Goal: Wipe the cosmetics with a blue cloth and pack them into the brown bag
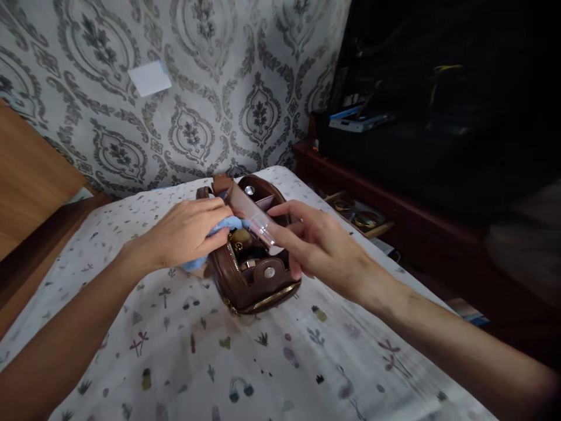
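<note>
A brown leather cosmetic bag lies unzipped on the patterned sheet, with small items inside. My left hand is closed on a blue cloth at the bag's left side; the cloth reaches a pinkish see-through flap slanting up across the opening. At the flap's near right end, my right hand grips it with thumb and fingers, the index finger stretched along the far side. A gold-toned item shows beneath the flap. Whether the flap is attached to the bag is hidden.
The white printed sheet covers the surface under the bag. A wooden board stands at the left. On the right, an open drawer holds gold-coloured rings or bangles. A patterned wall rises behind.
</note>
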`<move>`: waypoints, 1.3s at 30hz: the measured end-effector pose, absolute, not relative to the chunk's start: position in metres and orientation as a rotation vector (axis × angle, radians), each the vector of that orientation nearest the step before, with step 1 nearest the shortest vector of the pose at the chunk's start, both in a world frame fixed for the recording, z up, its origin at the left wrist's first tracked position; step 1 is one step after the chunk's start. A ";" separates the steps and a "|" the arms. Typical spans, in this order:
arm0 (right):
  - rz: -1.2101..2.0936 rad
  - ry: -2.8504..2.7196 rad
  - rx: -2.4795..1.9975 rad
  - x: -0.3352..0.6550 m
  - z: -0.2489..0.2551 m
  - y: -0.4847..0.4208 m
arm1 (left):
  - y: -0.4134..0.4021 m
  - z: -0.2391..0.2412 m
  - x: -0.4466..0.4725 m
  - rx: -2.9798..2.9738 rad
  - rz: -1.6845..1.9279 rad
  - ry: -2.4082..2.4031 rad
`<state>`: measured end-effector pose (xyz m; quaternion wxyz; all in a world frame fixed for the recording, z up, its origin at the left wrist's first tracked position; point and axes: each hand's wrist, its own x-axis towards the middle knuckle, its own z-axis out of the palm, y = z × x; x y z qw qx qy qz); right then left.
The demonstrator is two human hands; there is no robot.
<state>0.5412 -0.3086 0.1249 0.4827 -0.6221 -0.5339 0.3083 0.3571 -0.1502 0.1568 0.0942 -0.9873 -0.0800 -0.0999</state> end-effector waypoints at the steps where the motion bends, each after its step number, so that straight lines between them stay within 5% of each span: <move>1: 0.772 -1.308 -1.557 0.539 0.126 -0.305 | -0.152 0.158 0.358 -2.927 -0.261 -0.262; 6: 0.881 -1.401 -1.749 0.532 0.136 -0.296 | -0.157 0.164 0.360 -2.933 -0.157 -0.376; 16: 0.496 -1.957 -2.103 0.527 0.146 -0.288 | -0.153 0.158 0.364 -2.922 -0.156 -0.336; 24: 0.626 -1.879 -2.001 0.527 0.148 -0.293 | -0.156 0.163 0.367 -2.876 -0.033 -0.412; 39: 0.201 -1.952 -2.188 0.505 0.140 -0.271 | -0.151 0.158 0.367 -2.923 -0.140 -0.489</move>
